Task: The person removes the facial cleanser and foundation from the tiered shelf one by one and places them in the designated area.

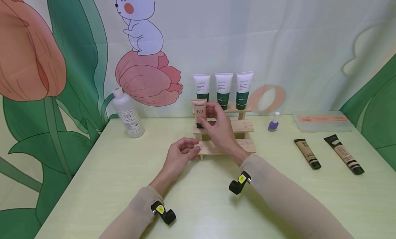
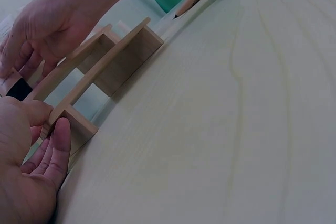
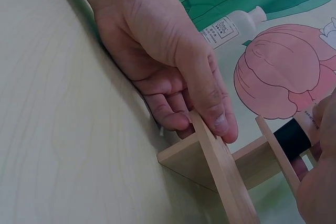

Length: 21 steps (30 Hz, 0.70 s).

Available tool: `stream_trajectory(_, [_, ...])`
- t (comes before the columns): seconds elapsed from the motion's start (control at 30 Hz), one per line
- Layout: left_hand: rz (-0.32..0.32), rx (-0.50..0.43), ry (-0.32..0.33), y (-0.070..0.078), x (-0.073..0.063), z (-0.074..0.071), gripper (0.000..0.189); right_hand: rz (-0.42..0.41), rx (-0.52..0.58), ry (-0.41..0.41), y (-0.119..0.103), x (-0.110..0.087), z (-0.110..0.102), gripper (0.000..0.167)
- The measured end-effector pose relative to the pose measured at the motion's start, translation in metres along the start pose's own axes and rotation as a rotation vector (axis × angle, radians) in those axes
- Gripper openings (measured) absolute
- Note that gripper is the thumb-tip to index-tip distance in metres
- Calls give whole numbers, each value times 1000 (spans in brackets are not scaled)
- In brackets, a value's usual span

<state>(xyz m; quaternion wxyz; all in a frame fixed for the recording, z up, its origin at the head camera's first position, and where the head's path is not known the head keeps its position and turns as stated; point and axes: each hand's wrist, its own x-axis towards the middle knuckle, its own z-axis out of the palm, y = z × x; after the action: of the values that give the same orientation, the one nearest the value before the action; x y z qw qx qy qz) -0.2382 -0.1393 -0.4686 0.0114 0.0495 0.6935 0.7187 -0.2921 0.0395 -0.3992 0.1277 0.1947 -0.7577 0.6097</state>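
Observation:
A small wooden tiered rack point(image 1: 245, 146) stands on the table. Between thumb and fingers, my right hand point(image 1: 220, 127) holds a beige BB cream tube point(image 1: 200, 110) upright, its black cap at the left end of the middle tier. In the right wrist view that black cap point(image 3: 292, 139) is down at the tier's surface. My left hand point(image 1: 180, 154) pinches the left end of the lowest tier, thumb on top and fingers below, as the left wrist view shows on the rack's board point(image 2: 79, 90). Three white-and-green tubes point(image 1: 223, 89) stand on the top tier.
A clear bottle point(image 1: 128, 117) stands at the left. To the right are a purple nail polish bottle point(image 1: 273, 123), a flat translucent case point(image 1: 323, 122), a short beige tube point(image 1: 307, 153) and a longer one point(image 1: 344, 153). A printed curtain point(image 1: 294, 53) hangs behind the table.

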Motion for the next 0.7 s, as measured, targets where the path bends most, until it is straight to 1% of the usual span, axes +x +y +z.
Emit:
stream_trajectory(0.3, [2,-3,2,-1,0,1,24,-5,5,6,-6,-3,-5,43])
stream_trajectory(0.53, [0,7,3,-2,0,1,25,-25,29,18,-12,-5,-16,43])
stream_trajectory(0.7, [-3,11,6,-1,0,0,25,-33,15,32,-14,-6,-26,44])
